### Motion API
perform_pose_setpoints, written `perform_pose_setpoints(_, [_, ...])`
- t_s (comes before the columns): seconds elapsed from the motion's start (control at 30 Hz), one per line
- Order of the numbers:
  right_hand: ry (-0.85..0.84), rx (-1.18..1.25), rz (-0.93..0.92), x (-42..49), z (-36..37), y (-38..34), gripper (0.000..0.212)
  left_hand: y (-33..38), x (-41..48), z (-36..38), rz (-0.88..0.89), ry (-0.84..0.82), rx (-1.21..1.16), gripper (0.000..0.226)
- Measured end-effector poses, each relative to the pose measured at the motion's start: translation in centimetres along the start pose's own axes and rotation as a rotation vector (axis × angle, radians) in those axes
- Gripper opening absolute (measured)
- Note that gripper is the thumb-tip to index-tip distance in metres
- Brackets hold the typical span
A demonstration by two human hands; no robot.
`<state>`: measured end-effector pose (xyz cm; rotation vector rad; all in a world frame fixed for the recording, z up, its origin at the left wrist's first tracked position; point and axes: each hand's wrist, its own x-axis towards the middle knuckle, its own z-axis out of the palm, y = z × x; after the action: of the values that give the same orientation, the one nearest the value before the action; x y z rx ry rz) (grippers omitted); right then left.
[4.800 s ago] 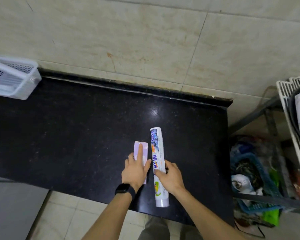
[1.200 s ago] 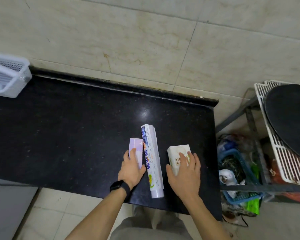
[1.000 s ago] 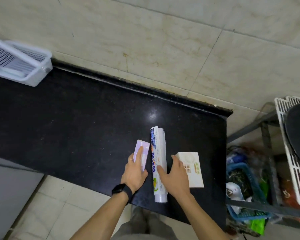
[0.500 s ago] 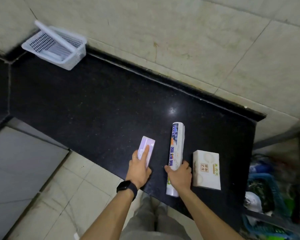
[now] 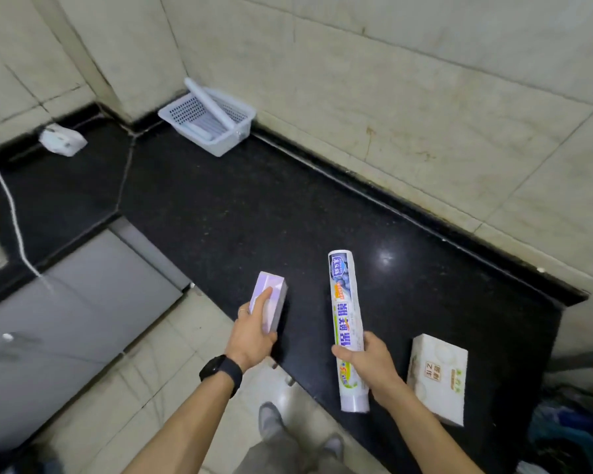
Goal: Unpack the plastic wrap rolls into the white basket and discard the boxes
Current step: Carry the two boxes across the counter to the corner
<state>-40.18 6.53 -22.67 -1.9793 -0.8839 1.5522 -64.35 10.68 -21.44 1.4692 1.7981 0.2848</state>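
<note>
Near the front edge of the black surface (image 5: pixel 254 213), the left hand (image 5: pixel 254 340) wraps its fingers around a pale purple box (image 5: pixel 269 302), and the right hand (image 5: pixel 368 362) closes its fingers on a printed plastic wrap roll (image 5: pixel 345 313). A white tissue pack (image 5: pixel 439 378) lies just right. The white basket (image 5: pixel 208 123) sits well apart in the far corner, holding rolls, with bare surface between.
</note>
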Motion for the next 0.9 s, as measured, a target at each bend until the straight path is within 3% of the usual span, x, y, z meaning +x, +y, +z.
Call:
perform_pose_setpoints(0.2, [-0.166, -0.079, -0.263, -1.6, 6.6, -9.6, 0.038, -3.8, -2.4, -9.4, -0.045, 0.297, -0.024, 0.077])
perform_pose_setpoints(0.5, [-0.101, -0.301, -0.716, -4.7, 20.1, -20.5, 0.021, -11.8, -5.4, -24.3, -0.077, 0.593, -0.01, 0.07])
perform_pose_setpoints(0.9, [-0.03, -0.409, -0.928, -5.7, 37.5, -29.8, 0.053, -22.5, -0.9, -40.0, -0.001, 0.707, 0.019, 0.075])
